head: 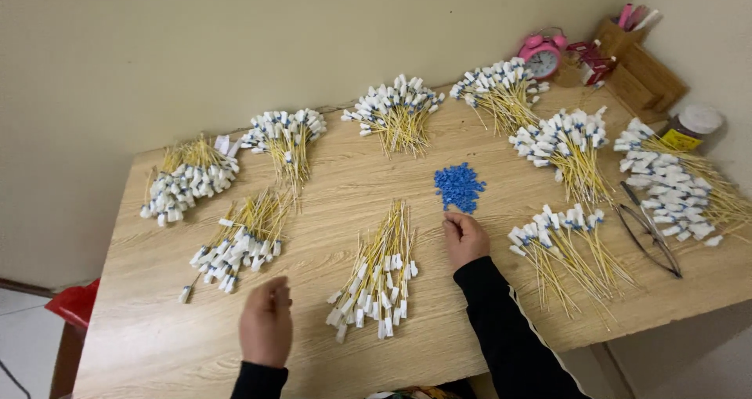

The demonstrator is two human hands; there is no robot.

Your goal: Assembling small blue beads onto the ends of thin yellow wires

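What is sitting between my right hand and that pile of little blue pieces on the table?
Nothing visible. The right hand rests on bare table just below the blue pieces, its fingers almost at the pile's near edge. The yellow cable bundle lies off to its left.

I note a pink alarm clock (542, 54) at the upper right of the frame, standing at the back edge of the wooden table (157, 344). Just right of it I see a small red-and-white box (593, 61), and beyond that a wooden organiser (638, 70) in the far upper-right corner with pink pens (630, 15) sticking out of its top. Below the organiser, at the right edge, I log a jar with a white lid and yellow label (689, 126). A pair of spectacles (648, 231) lies folded at right centre. At the lower left edge, off the table, something red (74, 303) shows above the pale floor (19, 344).
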